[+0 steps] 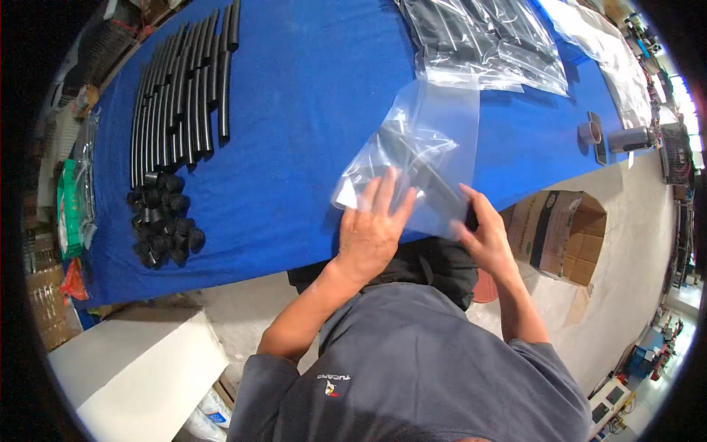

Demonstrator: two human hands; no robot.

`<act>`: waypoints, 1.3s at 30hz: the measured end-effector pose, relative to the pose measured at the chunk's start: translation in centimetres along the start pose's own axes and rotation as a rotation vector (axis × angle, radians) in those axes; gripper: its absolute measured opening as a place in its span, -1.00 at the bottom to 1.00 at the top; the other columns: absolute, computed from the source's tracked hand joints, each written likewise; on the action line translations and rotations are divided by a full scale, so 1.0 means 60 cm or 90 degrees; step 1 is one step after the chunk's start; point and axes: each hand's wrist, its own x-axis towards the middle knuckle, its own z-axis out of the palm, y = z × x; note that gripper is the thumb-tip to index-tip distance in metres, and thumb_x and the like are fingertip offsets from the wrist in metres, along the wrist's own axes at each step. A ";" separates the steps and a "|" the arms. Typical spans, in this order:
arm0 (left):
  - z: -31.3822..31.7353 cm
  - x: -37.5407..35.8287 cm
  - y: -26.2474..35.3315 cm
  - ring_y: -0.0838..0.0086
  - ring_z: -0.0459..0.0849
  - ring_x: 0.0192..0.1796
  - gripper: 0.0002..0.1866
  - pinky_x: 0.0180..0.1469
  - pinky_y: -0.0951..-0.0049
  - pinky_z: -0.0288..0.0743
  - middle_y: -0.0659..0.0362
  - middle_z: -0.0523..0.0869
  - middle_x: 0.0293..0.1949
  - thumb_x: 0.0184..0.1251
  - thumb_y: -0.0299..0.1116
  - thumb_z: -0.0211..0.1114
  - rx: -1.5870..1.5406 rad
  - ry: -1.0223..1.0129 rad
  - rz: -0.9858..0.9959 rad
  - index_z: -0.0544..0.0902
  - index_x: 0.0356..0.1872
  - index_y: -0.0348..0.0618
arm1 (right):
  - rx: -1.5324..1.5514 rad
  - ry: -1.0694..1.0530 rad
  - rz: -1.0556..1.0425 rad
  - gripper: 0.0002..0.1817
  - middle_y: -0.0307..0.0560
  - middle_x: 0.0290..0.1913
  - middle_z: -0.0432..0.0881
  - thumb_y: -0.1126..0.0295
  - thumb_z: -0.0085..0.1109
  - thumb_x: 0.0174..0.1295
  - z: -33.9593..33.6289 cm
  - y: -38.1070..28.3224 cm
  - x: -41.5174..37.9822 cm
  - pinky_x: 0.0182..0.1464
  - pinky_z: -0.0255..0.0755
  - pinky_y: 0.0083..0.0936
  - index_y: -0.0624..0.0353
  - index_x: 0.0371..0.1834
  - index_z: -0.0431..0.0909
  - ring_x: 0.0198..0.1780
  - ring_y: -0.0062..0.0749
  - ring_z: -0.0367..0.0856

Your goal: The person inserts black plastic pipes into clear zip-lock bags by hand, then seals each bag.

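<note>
Clear plastic bag (434, 140) lies near the close edge of the blue-covered counter (294, 147), beneath the left grip and against the right. The step in hand looks to be the handling of this single bag with a long dark piece (438, 180) in it, perhaps settling that piece or smoothing the plastic about it. The left grip, the left hand (370, 234), has its fingers apart and laid on the film. The right grip, the right hand (484, 232), curls at the bag's right side, thumb and fingers parted around something dark; blur there means I cannot tell whether it is clamped. The next move seems to call for steady, light pressure from the left grip and a careful hold on the right, so that the thin film does not bunch up.

As for its looks, the bag fans out beyond both grips, its far end reaching the filled bags (486, 37). Its broad surface is see-through and slightly milky, smoother ahead of the right grip. Creases and bright glare gather just beyond the left fingertips. Between the grips, the dark piece shows greyish through the film, slanting toward the right grip. Smallest is a white patch beside the left fingertips, either glare or print.
</note>
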 end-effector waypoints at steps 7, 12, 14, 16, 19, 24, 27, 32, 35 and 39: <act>-0.009 -0.007 -0.018 -0.09 0.44 0.46 -0.38 0.43 -0.17 0.32 -0.15 0.40 0.50 0.19 -0.44 0.36 -0.025 -0.005 -0.027 0.64 0.35 0.19 | -0.041 -0.058 -0.082 -0.33 0.23 -0.03 0.62 0.49 0.37 0.29 -0.022 0.006 -0.022 0.01 0.56 -0.14 0.27 0.48 0.37 -0.05 0.21 0.65; -0.004 -0.014 -0.020 -0.11 0.38 0.51 -0.44 0.45 -0.17 0.31 -0.18 0.34 0.55 0.20 -0.41 0.39 -0.058 -0.046 -0.002 0.70 0.28 0.23 | -0.197 -0.095 -0.012 -0.36 0.19 -0.08 0.68 0.41 0.37 0.34 -0.009 -0.020 -0.012 -0.19 0.61 -0.16 0.20 0.48 0.40 -0.20 0.18 0.71; -0.003 -0.015 -0.025 -0.14 0.35 0.52 -0.45 0.46 -0.18 0.29 -0.19 0.32 0.56 0.20 -0.41 0.40 -0.068 -0.053 0.000 0.71 0.26 0.28 | -0.233 -0.078 -0.027 -0.37 0.18 -0.09 0.69 0.38 0.39 0.34 0.004 -0.032 0.009 -0.24 0.61 -0.15 0.20 0.47 0.41 -0.20 0.16 0.73; -0.004 -0.016 -0.027 -0.17 0.31 0.55 -0.45 0.48 -0.20 0.26 -0.20 0.29 0.57 0.21 -0.40 0.40 -0.064 -0.061 0.003 0.71 0.26 0.33 | -0.192 -0.029 -0.070 -0.33 0.18 -0.11 0.71 0.35 0.41 0.33 0.015 -0.030 0.026 -0.29 0.60 -0.14 0.22 0.48 0.38 -0.21 0.14 0.75; -0.007 -0.016 -0.027 -0.20 0.21 0.61 -0.45 0.51 -0.27 0.19 -0.20 0.22 0.61 0.22 -0.40 0.39 -0.039 -0.077 0.012 0.71 0.25 0.37 | -0.088 0.061 -0.117 -0.18 0.22 -0.15 0.73 0.30 0.45 0.30 0.049 -0.010 0.043 -0.34 0.60 -0.11 0.29 0.54 0.23 -0.25 0.13 0.76; -0.015 -0.020 -0.016 -0.21 0.07 0.66 -0.44 0.54 -0.36 0.08 -0.15 0.12 0.66 0.21 -0.42 0.38 -0.034 -0.128 0.039 0.71 0.25 0.40 | -0.088 0.160 -0.030 0.07 0.27 -0.26 0.75 0.23 0.54 0.22 0.085 -0.028 0.076 -0.35 0.61 -0.10 0.36 0.62 -0.02 -0.36 0.14 0.77; -0.014 -0.028 -0.012 -0.20 0.06 0.67 -0.40 0.55 -0.37 0.04 -0.14 0.12 0.66 0.19 -0.43 0.39 -0.035 -0.138 0.054 0.68 0.28 0.43 | -0.219 0.106 0.005 0.07 0.18 -0.36 0.75 -0.02 0.49 0.21 0.087 -0.039 0.112 -0.42 0.58 -0.17 0.39 0.58 0.09 -0.40 0.07 0.78; -0.012 -0.045 -0.025 -0.18 0.07 0.67 -0.39 0.56 -0.40 0.01 -0.14 0.12 0.66 0.19 -0.46 0.37 -0.070 -0.131 0.045 0.67 0.29 0.43 | -0.287 0.076 -0.060 -0.07 0.10 -0.29 0.78 -0.15 0.46 0.17 0.087 -0.004 0.124 -0.42 0.57 -0.15 0.21 0.47 0.36 -0.34 -0.03 0.80; -0.011 -0.055 -0.035 -0.15 0.07 0.67 -0.38 0.56 -0.40 0.00 -0.14 0.13 0.65 0.20 -0.47 0.36 -0.106 -0.129 0.048 0.66 0.29 0.42 | -0.371 0.083 -0.070 -0.15 0.00 -0.32 0.75 -0.10 0.51 0.13 0.044 -0.012 0.101 -0.44 0.56 -0.21 0.10 0.42 0.43 -0.39 -0.07 0.78; -0.016 -0.059 -0.045 -0.12 0.10 0.67 -0.37 0.57 -0.39 0.00 -0.13 0.17 0.64 0.21 -0.48 0.35 -0.110 -0.140 0.062 0.66 0.31 0.43 | -0.466 0.073 -0.146 -0.12 0.11 0.11 0.63 0.06 0.57 0.04 -0.008 -0.057 0.104 0.04 0.56 -0.12 -0.01 0.47 0.43 0.07 -0.02 0.68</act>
